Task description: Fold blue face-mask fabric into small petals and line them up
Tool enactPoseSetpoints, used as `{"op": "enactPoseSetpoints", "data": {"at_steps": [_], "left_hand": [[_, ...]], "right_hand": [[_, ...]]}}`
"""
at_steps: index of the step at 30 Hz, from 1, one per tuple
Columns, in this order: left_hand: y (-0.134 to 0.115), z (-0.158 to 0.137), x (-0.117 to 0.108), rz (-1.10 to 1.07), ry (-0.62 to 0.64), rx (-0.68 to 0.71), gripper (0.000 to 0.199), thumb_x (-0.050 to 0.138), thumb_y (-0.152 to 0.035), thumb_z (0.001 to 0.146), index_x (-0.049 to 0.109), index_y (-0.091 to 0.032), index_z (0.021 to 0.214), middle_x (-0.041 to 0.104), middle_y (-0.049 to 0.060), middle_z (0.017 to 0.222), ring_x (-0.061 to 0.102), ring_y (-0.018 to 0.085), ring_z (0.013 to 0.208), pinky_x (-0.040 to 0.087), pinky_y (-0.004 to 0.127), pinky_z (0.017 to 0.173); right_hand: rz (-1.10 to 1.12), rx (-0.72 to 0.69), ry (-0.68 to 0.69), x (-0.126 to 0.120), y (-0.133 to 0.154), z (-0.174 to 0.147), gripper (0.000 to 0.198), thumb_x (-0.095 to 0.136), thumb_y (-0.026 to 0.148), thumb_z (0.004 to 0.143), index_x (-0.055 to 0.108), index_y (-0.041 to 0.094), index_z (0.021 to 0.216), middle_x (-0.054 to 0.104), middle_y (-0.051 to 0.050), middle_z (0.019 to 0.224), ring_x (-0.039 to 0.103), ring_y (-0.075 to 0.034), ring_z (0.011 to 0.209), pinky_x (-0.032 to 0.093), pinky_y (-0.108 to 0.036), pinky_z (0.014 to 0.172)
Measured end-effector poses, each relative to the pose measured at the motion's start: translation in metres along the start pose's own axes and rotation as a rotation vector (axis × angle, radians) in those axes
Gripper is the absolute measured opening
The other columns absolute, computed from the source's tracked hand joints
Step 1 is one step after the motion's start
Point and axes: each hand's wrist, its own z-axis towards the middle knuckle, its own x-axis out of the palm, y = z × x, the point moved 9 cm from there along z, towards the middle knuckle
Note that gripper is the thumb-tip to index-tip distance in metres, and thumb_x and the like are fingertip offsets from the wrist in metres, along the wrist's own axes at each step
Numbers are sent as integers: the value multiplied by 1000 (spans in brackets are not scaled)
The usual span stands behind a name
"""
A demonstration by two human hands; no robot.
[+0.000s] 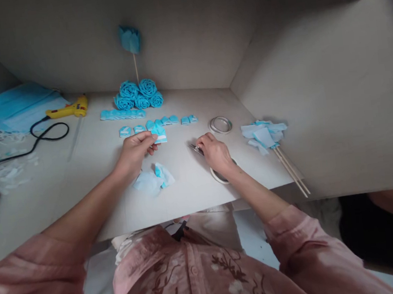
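Note:
My left hand (pixel 135 151) pinches a small folded piece of blue-and-white mask fabric (pixel 160 134) between thumb and fingers, just above the table. To its right, my right hand (pixel 215 152) is closed around what look like small metal scissors (pixel 197 149); their pointed end shows, and the rest is hidden by the fingers. Under the right wrist lies a tape roll (pixel 217 176), partly covered. Cut scraps of mask fabric (pixel 151 182) lie below the left hand. Behind it sits a row of small folded blue pieces (pixel 169 120).
Several rolled blue roses (pixel 138 97) are stacked at the back, near a blue flower on a stick (pixel 130 39). A yellow glue gun (pixel 69 109) and masks (pixel 20 107) lie left. Tape rings (pixel 220 125) and fabric flowers on sticks (pixel 265 135) are right. Walls enclose the table.

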Motion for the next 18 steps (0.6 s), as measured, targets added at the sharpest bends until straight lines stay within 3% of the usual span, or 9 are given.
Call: {"op": "enactPoseSetpoints", "data": {"at_steps": [5,11,18], "left_hand": [[1,0,0,8,10,2,18,68,-32,73,63,-15,68,59,0,61,51,10,56,35,23,54],[6,1,0,23,18,7,19,69,-34,74,64,-16,70,60,0,62,51,9,56,35,23,55],[5,2,1,32,34,4,21,69,-36,72,64,-15,70,59,0,62,49,9,54,34,23,55]], "right_hand": [[53,7,-83,-8,1,-1,22,39,22,97,60,20,93,65,-8,97,60,-21,87,40,-29,71],[393,124,-288,-18,-29,1,22,38,29,97,58,22,99,66,-5,92,60,-19,87,45,-32,80],[965,410,-533,-16,-87,4,36,53,40,87,49,24,118,64,-3,94,60,-14,70,42,-23,52]]}}
